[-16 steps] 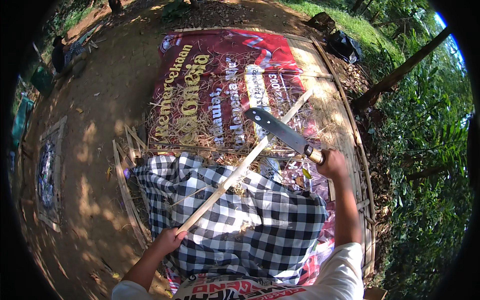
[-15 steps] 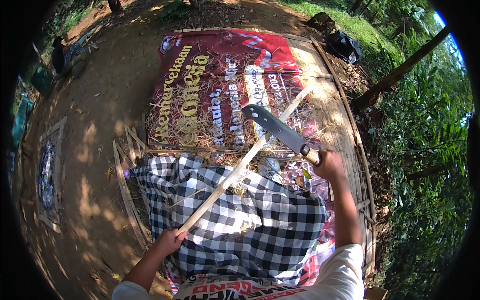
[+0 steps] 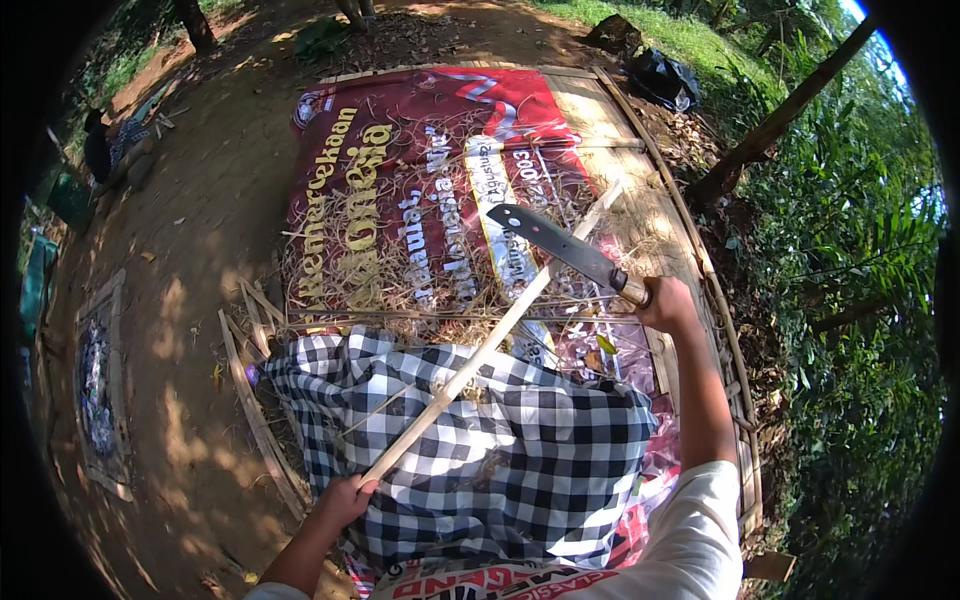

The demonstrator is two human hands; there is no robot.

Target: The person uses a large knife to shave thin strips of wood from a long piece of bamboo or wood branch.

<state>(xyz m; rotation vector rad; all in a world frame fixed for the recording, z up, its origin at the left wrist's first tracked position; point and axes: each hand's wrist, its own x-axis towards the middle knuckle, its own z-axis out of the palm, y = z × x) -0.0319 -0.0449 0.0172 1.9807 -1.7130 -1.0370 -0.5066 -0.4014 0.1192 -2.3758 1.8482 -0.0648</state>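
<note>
My left hand (image 3: 344,500) is closed round the near end of a long pale wooden stick (image 3: 472,368), which slants away to the upper right above my lap. In my right hand (image 3: 670,304) is the wooden handle of a broad-bladed machete (image 3: 562,246). Its dark blade points to the upper left and crosses over the far half of the stick; whether the edge touches the wood I cannot tell. A black-and-white checked cloth (image 3: 560,440) covers my legs beneath the stick.
A red printed banner (image 3: 400,190), strewn with thin wood shavings (image 3: 365,240), lies over a bamboo platform (image 3: 640,200). Bamboo strips (image 3: 255,410) rest at its left side. On the dirt ground stands a framed panel (image 3: 97,385). A slanting post (image 3: 780,120) and dense plants border the right.
My right hand and the machete have moved a little up and outward along the stick. The left hand has dropped slightly, still gripping the near end. The whole view has shifted a little.
</note>
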